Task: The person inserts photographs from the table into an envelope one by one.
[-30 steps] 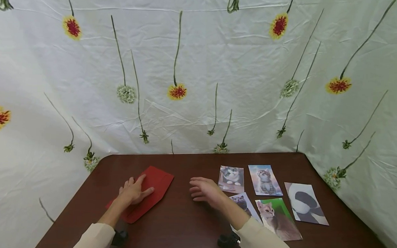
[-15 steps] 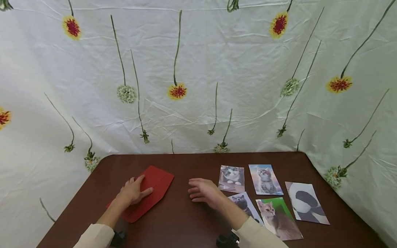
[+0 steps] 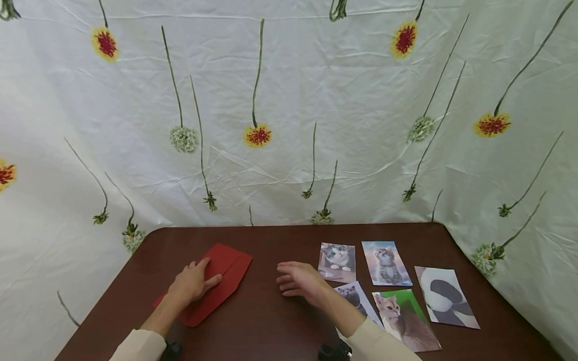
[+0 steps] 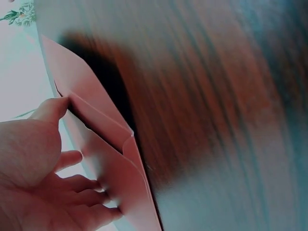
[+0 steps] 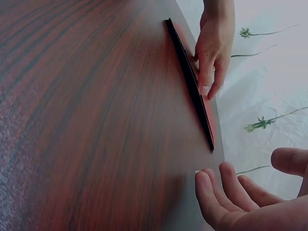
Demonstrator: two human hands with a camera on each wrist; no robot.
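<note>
Red envelope (image 3: pixel 231 266), on table (image 3: pixel 269 339) left side, touched by left hand (image 3: pixel 188 286), nearer one, fingers spread, nothing gripped; long axis slanted near-left to far-right; right hand (image 3: pixel 302 281) held relaxed, unladen, rightward, well apart; photos (image 3: pixel 386 269) laid farther right

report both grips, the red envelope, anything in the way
Left grip touching red envelope; right grip empty, apart from it. Envelope on table, flap unfolded. Nothing seen between right grip and envelope; picture cards off to the right.
</note>
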